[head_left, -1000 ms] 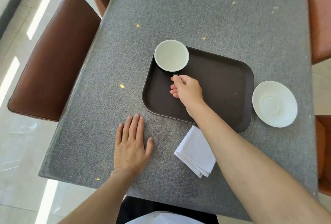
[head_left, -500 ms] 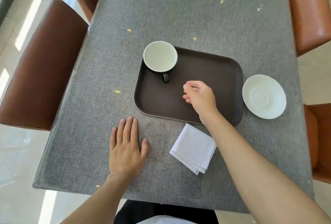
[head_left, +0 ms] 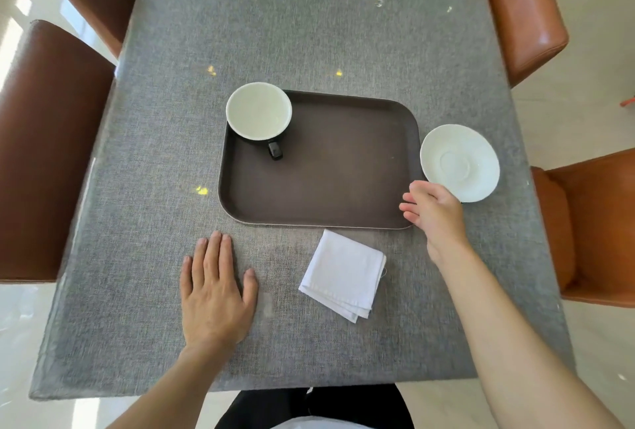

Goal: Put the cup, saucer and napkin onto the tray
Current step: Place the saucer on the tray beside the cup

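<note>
We saw the cup (head_left: 258, 110) standing upright in the far-left corner of the tray (head_left: 330, 188), handle toward us. The saucer (head_left: 459, 162) lay on the grey table (head_left: 171, 154), just beside the tray's right edge. The napkin (head_left: 342, 274), folded, sat on the table near the tray's front edge, not touching it. Our right hand (head_left: 433, 212) hovered over the tray's front-right corner, fingers loosely spread, holding nothing, right next to the saucer. Our left hand (head_left: 216, 288) lay flat, palm down, fingers together, empty. Brown chairs (head_left: 51, 160) stood at both sides.
</note>
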